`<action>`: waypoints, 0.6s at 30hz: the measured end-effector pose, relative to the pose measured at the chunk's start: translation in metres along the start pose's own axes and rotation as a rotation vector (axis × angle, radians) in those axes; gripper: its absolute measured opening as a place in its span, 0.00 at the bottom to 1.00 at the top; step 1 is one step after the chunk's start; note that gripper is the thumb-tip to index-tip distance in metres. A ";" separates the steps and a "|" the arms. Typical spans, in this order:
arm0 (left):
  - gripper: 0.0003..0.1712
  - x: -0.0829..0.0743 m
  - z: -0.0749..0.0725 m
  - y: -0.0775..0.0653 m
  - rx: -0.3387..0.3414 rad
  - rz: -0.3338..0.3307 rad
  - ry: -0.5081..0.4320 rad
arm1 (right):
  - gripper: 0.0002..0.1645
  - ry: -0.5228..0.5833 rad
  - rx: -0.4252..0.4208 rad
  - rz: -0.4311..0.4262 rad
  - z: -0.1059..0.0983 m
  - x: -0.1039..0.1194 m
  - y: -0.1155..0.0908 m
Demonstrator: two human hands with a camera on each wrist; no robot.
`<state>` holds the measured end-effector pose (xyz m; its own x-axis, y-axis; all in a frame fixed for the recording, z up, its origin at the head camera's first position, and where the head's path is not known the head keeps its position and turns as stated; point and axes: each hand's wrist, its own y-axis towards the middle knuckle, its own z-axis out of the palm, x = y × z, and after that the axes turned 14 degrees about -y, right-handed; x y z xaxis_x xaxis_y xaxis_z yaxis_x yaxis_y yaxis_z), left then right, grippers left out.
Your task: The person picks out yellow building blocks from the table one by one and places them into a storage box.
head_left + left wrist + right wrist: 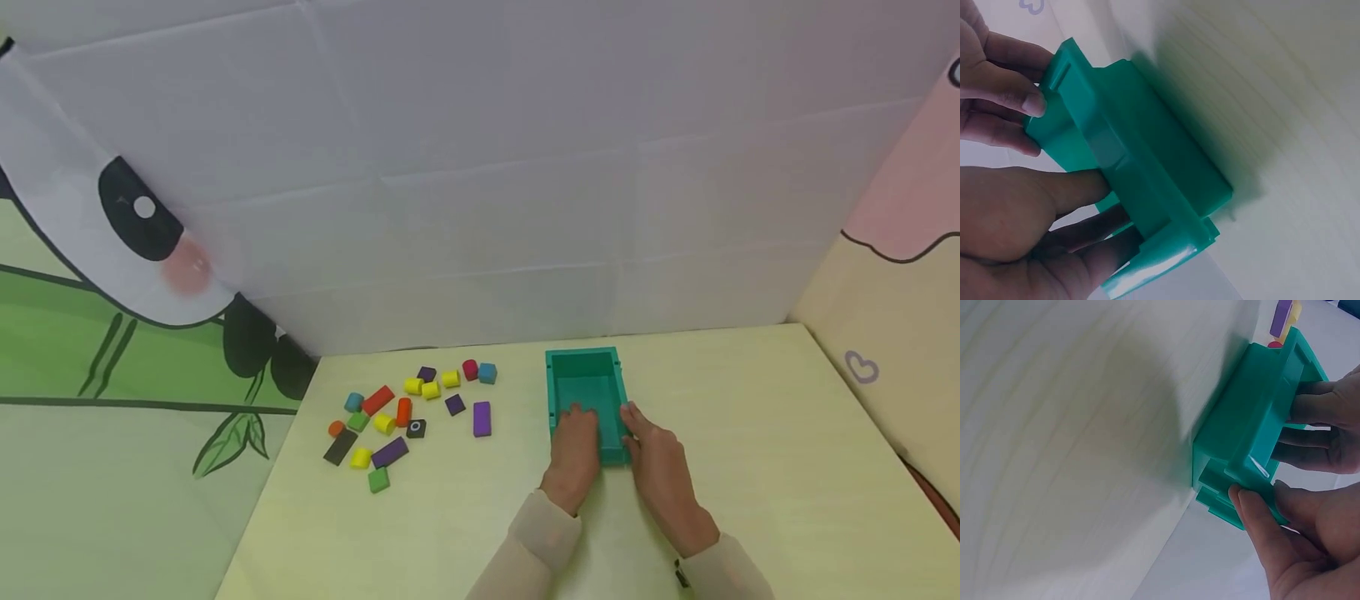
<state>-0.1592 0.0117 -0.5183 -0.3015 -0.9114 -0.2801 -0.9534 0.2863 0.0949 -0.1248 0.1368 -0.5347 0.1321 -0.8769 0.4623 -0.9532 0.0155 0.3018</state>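
Observation:
A green plastic bin [587,390] with raised rims stands upright on the table, long side running away from me. My left hand [574,450] reaches over its near end, with the fingers down inside. In the left wrist view the thumb and fingers of that hand [1016,231] are fairly straight inside the bin, and no object shows between them. On the right side, my right hand [663,479] pinches the rim. The right wrist view shows the thumb of this hand [1310,531] inside the wall and fingers outside. The left hand's fingertips are partly hidden by the bin wall.
Several coloured blocks lie scattered left of the bin, among them a purple block [482,419], a blue block [487,373], a red block [378,400] and a green block [378,480]. A pale printed sheet [480,208] rises behind the wooden table [757,417].

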 end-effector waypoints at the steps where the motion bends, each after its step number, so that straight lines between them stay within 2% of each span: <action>1: 0.11 0.000 -0.001 0.000 0.000 0.003 0.006 | 0.30 0.000 0.001 0.000 0.000 0.000 0.000; 10: 0.11 -0.002 -0.009 -0.003 -0.033 0.020 -0.056 | 0.31 -0.012 -0.003 -0.012 -0.004 0.000 0.004; 18: 0.14 -0.001 -0.020 -0.009 -0.070 0.071 -0.071 | 0.30 0.001 -0.005 -0.011 -0.003 0.001 0.001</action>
<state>-0.1505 0.0042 -0.5002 -0.3701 -0.8657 -0.3370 -0.9277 0.3253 0.1830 -0.1251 0.1371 -0.5314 0.1425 -0.8763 0.4602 -0.9503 0.0089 0.3112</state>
